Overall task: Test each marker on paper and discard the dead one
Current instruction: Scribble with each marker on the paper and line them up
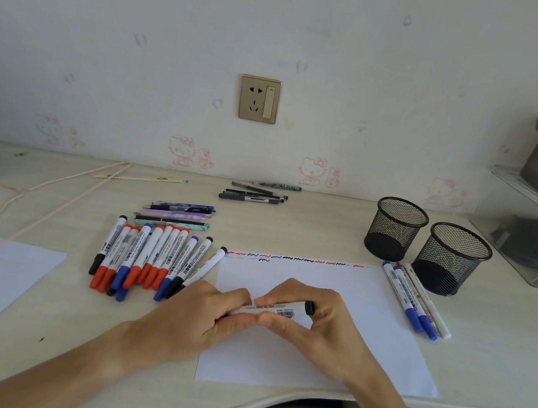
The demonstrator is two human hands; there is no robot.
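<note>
Both hands grip one black-ended marker (283,310) held level over the paper (325,357), near the desk's (498,357) front edge: left hand (206,319) fingers curled round its left end, right hand (310,317) pinching the barrel. Marker pile (149,261) just left of paper; few markers (414,302) at its right edge.

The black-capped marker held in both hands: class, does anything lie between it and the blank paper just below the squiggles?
Nothing visible does. The marker, held by left hand and right hand, is over the paper, and that stretch is bare.
</note>
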